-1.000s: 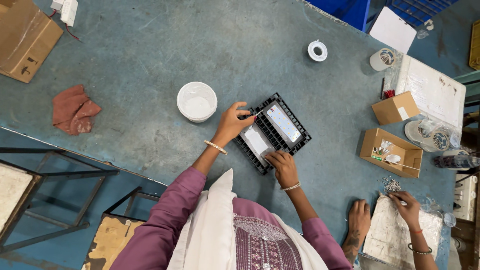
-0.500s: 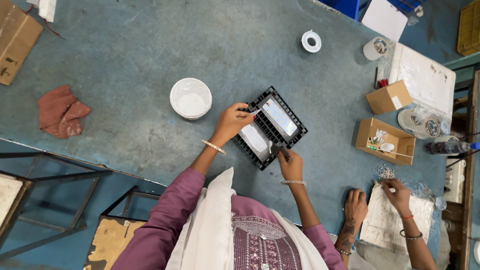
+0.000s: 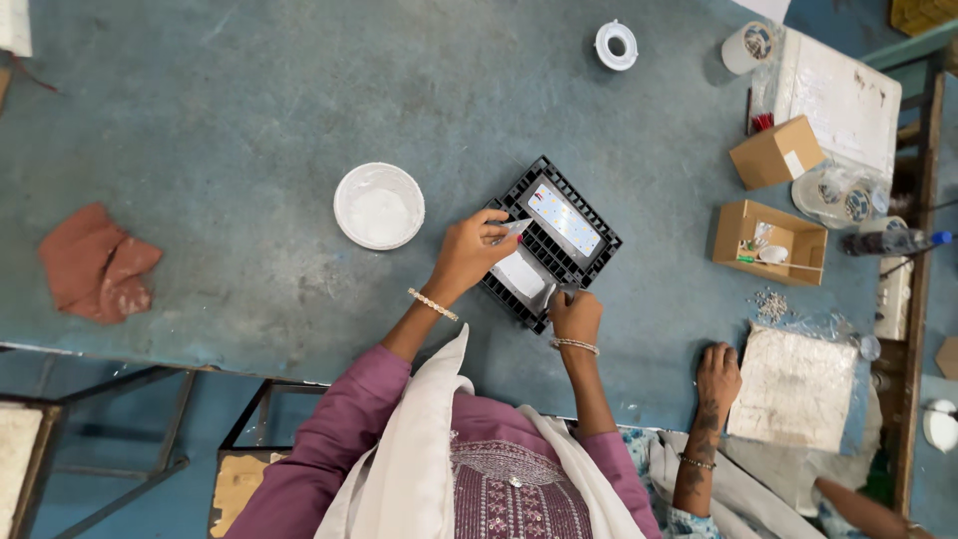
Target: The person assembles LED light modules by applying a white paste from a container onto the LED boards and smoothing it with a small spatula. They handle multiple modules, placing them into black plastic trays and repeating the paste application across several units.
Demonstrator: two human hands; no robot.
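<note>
A black ribbed lamp housing lies tilted on the blue-green table, with two pale rectangular panels set in it. My left hand rests on the housing's left edge and pinches a small pale strip against it. My right hand sits at the housing's near corner, fingers closed on a thin tool whose tip touches the nearer panel.
A white round bowl stands left of the housing. A reddish cloth lies far left, a white tape roll at the back. Open cardboard boxes stand right. Another person's hand rests beside a white slab.
The camera view has shifted slightly. My right hand has slid back from the nearer panel to the housing's near corner. My left hand stays on the left edge.
</note>
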